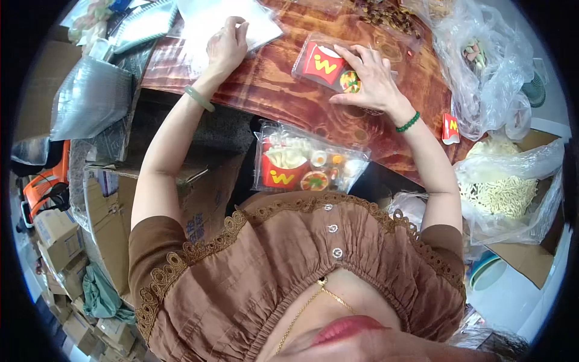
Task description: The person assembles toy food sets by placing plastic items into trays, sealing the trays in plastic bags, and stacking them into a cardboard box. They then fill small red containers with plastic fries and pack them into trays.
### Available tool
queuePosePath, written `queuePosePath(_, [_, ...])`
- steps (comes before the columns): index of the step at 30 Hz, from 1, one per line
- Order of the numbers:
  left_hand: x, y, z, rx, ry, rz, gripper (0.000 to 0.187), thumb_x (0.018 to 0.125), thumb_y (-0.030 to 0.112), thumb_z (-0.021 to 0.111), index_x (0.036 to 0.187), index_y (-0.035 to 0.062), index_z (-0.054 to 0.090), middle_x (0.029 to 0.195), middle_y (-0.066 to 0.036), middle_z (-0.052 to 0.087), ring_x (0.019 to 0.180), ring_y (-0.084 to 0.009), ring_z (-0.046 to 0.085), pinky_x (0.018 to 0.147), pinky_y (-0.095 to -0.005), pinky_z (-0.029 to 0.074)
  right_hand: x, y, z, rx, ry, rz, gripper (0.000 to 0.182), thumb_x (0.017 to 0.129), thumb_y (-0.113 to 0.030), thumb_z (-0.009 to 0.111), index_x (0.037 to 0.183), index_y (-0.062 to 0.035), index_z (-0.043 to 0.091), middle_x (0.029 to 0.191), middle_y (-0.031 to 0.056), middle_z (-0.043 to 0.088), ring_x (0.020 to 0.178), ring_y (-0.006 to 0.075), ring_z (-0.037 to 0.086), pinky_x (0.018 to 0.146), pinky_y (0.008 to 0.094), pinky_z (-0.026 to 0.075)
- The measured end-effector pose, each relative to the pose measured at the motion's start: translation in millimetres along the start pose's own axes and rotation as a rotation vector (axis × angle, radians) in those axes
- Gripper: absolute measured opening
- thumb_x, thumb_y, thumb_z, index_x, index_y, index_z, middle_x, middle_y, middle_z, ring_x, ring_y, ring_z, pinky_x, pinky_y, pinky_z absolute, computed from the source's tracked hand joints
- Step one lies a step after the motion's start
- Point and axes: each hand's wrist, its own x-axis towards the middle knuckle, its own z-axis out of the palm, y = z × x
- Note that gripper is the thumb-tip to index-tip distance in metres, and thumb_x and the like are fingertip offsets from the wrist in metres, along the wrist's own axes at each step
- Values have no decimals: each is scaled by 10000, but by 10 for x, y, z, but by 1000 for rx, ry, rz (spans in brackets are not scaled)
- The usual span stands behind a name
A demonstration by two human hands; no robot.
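My left hand [228,47], its fingers curled in, rests on a stack of thin, whitish clear plastic sheets or bags [202,24] at the table's far left. What its fingertips pinch, if anything, is hidden. Thumb and fingers apart, my right hand [374,78] lies over a clear plastic packet [300,67] on the table. Inside that packet are a red fries carton [324,62] with a yellow mark and a small toy pizza [350,82], partly under my fingers. A fuller clear bag [344,158] near my lap holds another red carton [283,172], cream-coloured pieces and small toy foods.
A loose red carton [450,128] lies at the table's right edge. Beyond it stands a plastic-lined cardboard box [525,253] of cream noodle-like pieces [500,181]. Brown pieces [392,17] are scattered at the back. Stacked clear trays [90,99] stand left.
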Motion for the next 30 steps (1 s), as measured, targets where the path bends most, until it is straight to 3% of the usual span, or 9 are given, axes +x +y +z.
queuePosePath(5, [7,271,-177,181,-104,5,412,909,459,580,1098,92,592,878,-103,698,806,-303,680,705,-426,521,48,-55,4,-26,21,-22,1049,578,-734,719,1447,-253,383,1278,156,451,1211,342,403,893,485,355])
queuePosePath(7, [53,241,-217,164,-255,105,376,909,433,585,1103,112,617,896,-130,701,814,-320,677,732,-432,522,53,-43,23,-20,16,-23,1045,579,-734,719,1445,-253,386,1278,158,451,1215,345,400,894,485,355])
queuePosePath(11, [108,80,-191,147,-186,184,315,931,382,558,1074,110,630,889,-168,692,835,-346,668,754,-453,511,52,-46,21,-11,6,-11,1039,578,-730,722,1441,-254,393,1272,163,453,1223,357,398,905,491,355])
queuePosePath(14, [129,8,-114,72,-190,73,299,947,339,529,1060,76,613,893,-205,677,858,-374,656,766,-471,499,60,-68,-9,-11,15,-8,1037,577,-722,728,1440,-253,394,1265,161,456,1223,367,400,913,497,353])
queuePosePath(16, [109,85,-43,38,-87,-15,311,961,325,503,1031,36,597,871,-236,662,866,-393,648,753,-476,496,53,-95,19,-37,35,-8,1031,580,-714,731,1440,-256,394,1261,160,458,1224,371,401,915,499,352])
queuePosePath(20, [138,335,-209,73,-244,-91,393,943,385,539,1023,3,586,849,-220,667,827,-358,657,763,-437,502,74,-117,-18,26,12,-2,979,600,-651,749,1429,-256,409,1257,146,463,1210,354,413,906,494,349])
queuePosePath(24, [163,89,-165,0,-234,-84,375,909,401,594,990,36,623,858,-169,684,832,-310,664,765,-402,507,112,-130,-139,93,-33,-31,944,604,-597,757,1418,-253,424,1246,133,475,1182,322,430,885,477,344])
queuePosePath(26, [174,11,-161,-193,-253,-101,357,881,368,647,955,18,653,900,-158,695,795,-257,673,709,-367,514,153,-180,-237,144,-27,-107,934,595,-570,759,1410,-248,437,1235,124,487,1156,291,442,873,459,331])
queuePosePath(30, [129,45,-176,-173,-218,34,270,852,277,682,911,16,653,897,-167,695,794,-251,673,704,-367,512,420,-295,-393,111,-37,-185,908,587,-578,758,1382,-236,483,1263,133,493,1160,286,452,886,453,321])
